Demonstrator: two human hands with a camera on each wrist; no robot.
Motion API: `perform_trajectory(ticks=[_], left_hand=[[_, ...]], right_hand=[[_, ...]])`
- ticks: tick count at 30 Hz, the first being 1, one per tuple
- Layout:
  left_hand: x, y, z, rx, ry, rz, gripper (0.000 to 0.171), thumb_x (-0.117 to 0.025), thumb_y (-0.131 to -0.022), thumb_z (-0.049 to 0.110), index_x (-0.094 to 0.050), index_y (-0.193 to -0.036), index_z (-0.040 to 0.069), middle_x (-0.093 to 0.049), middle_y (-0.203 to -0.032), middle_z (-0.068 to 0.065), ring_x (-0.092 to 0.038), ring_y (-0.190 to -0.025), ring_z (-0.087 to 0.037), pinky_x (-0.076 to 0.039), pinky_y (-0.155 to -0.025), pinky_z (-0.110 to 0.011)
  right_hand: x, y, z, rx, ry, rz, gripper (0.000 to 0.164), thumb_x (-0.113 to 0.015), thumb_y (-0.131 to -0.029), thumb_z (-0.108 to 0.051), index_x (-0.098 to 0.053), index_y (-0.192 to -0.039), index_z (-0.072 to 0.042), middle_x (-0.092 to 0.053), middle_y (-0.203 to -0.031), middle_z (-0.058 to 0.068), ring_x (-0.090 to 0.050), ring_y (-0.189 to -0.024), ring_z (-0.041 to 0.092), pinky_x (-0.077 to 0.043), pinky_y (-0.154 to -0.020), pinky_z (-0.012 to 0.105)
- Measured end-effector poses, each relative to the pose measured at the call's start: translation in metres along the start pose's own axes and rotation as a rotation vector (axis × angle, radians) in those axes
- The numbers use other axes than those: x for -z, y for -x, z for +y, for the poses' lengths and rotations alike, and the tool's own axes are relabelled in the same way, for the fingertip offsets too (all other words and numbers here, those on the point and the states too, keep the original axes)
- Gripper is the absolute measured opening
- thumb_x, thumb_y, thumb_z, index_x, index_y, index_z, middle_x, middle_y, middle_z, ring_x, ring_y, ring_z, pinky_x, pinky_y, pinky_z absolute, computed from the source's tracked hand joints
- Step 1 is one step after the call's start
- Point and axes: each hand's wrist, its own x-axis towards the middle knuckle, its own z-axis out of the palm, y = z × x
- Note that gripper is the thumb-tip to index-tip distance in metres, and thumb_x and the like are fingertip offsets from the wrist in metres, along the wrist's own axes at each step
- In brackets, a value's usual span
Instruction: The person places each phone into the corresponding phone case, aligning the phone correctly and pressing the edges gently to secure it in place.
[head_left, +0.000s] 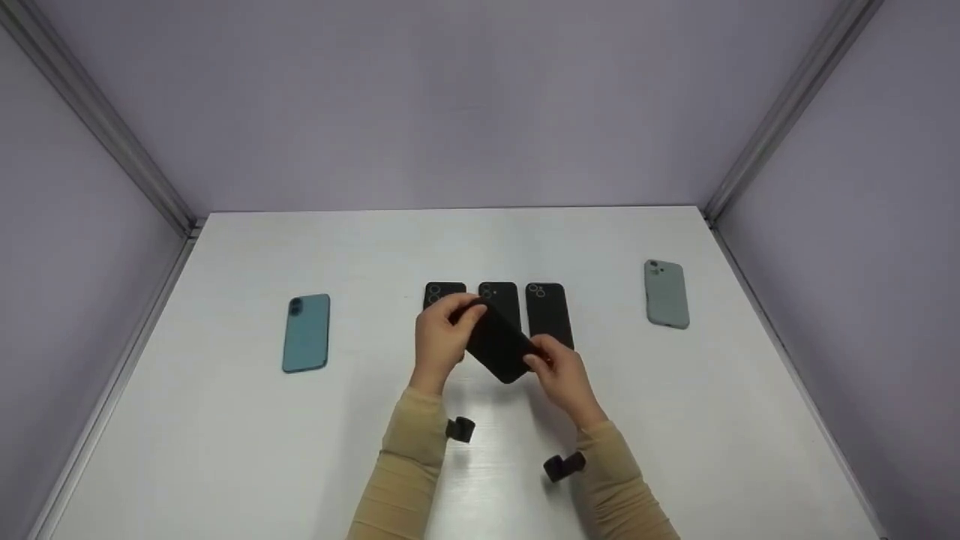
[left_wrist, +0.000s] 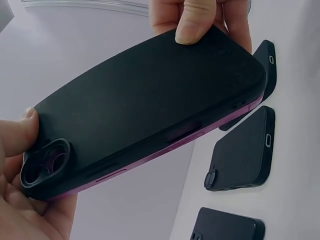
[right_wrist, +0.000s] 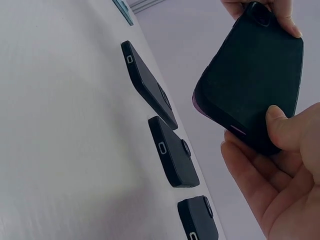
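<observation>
Between both hands a pink phone (left_wrist: 185, 139) is held up over the table, with a black phone case (left_wrist: 135, 100) over its back. Along the case's long edge a strip of the pink side shows. My left hand (head_left: 439, 341) pinches the camera end, thumb on the case beside the lens opening. At the opposite end my right hand (head_left: 561, 375) grips the lower corner, its thumb (right_wrist: 282, 127) on the back and fingers underneath. Behind them lie three black-cased phones in a row: a left one (head_left: 444, 288), a middle one (head_left: 504, 300) and a right one (head_left: 550, 315).
A blue phone (head_left: 306, 334) lies on the white table (head_left: 225, 450) at the left. Toward the right edge lies a grey-green phone or case (head_left: 666, 294). Lilac panels (head_left: 450, 105) enclose the table at the back and sides. A small black camera mount sits on each wrist.
</observation>
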Motion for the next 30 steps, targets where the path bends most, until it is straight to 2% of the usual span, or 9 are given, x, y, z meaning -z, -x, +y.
perform_trajectory(ticks=[4, 8, 11, 14, 18, 22, 30], left_hand=[[-0.003, 0.001, 0.000, 0.066, 0.155, -0.009, 0.032, -0.076, -0.089, 0.021, -0.071, -0.117, 0.005, -0.071, -0.112, -0.005, -0.065, -0.098, -0.018, -0.054, -0.083, -0.031], [-0.008, 0.007, -0.003, 0.073, 0.281, -0.015, 0.049, -0.073, -0.091, 0.018, -0.057, -0.132, -0.003, -0.066, -0.123, -0.015, -0.062, -0.113, -0.026, -0.049, -0.097, -0.035], [-0.014, 0.014, -0.007, 0.099, 0.325, -0.035, 0.050, -0.073, -0.091, 0.013, -0.054, -0.133, -0.007, -0.064, -0.124, -0.020, -0.062, -0.115, -0.031, -0.048, -0.098, -0.038], [-0.023, 0.024, -0.008, 0.141, 0.361, -0.066, 0.048, -0.074, -0.089, 0.008, -0.055, -0.130, -0.010, -0.064, -0.122, -0.023, -0.063, -0.113, -0.034, -0.049, -0.097, -0.039], [-0.030, 0.035, 0.004, 0.204, 0.374, -0.099, 0.044, -0.075, -0.087, 0.004, -0.058, -0.125, -0.012, -0.066, -0.116, -0.024, -0.065, -0.106, -0.034, -0.052, -0.092, -0.037], [-0.031, 0.043, 0.020, 0.217, 0.354, -0.106, 0.039, -0.077, -0.085, 0.003, -0.061, -0.118, -0.012, -0.068, -0.109, -0.021, -0.067, -0.099, -0.030, -0.055, -0.086, -0.033], [-0.048, 0.044, -0.012, 0.283, 0.302, -0.014, 0.029, -0.075, -0.087, 0.005, -0.067, -0.113, -0.004, -0.070, -0.106, -0.015, -0.068, -0.096, -0.025, -0.056, -0.083, -0.031]], right_hand=[[-0.001, 0.000, 0.001, -0.068, -0.157, -0.013, 0.009, -0.064, -0.094, -0.001, -0.063, -0.103, -0.001, -0.067, -0.096, 0.010, -0.066, -0.087, 0.023, -0.057, -0.076, 0.035], [-0.002, -0.001, -0.001, -0.175, -0.449, 0.012, 0.015, -0.060, -0.097, -0.002, -0.060, -0.110, 0.005, -0.066, -0.102, 0.015, -0.067, -0.092, 0.024, -0.056, -0.082, 0.035], [-0.001, -0.003, -0.004, -0.234, -0.656, 0.077, 0.019, -0.057, -0.100, -0.003, -0.056, -0.115, 0.008, -0.066, -0.108, 0.017, -0.068, -0.095, 0.024, -0.055, -0.086, 0.036], [-0.001, -0.007, -0.008, -0.256, -0.777, 0.142, 0.019, -0.055, -0.101, -0.004, -0.055, -0.116, 0.007, -0.067, -0.111, 0.017, -0.068, -0.096, 0.021, -0.054, -0.088, 0.035], [-0.005, -0.011, -0.013, -0.265, -0.870, 0.185, 0.018, -0.054, -0.101, -0.002, -0.054, -0.117, 0.008, -0.067, -0.111, 0.015, -0.067, -0.099, 0.019, -0.054, -0.089, 0.034], [-0.011, -0.011, -0.016, -0.277, -0.923, 0.181, 0.022, -0.052, -0.101, 0.000, -0.052, -0.120, 0.012, -0.066, -0.110, 0.015, -0.067, -0.099, 0.019, -0.054, -0.089, 0.034], [-0.018, -0.010, -0.015, -0.258, -0.913, 0.151, 0.021, -0.052, -0.101, 0.000, -0.053, -0.118, 0.013, -0.067, -0.108, 0.015, -0.067, -0.096, 0.020, -0.054, -0.089, 0.034]])
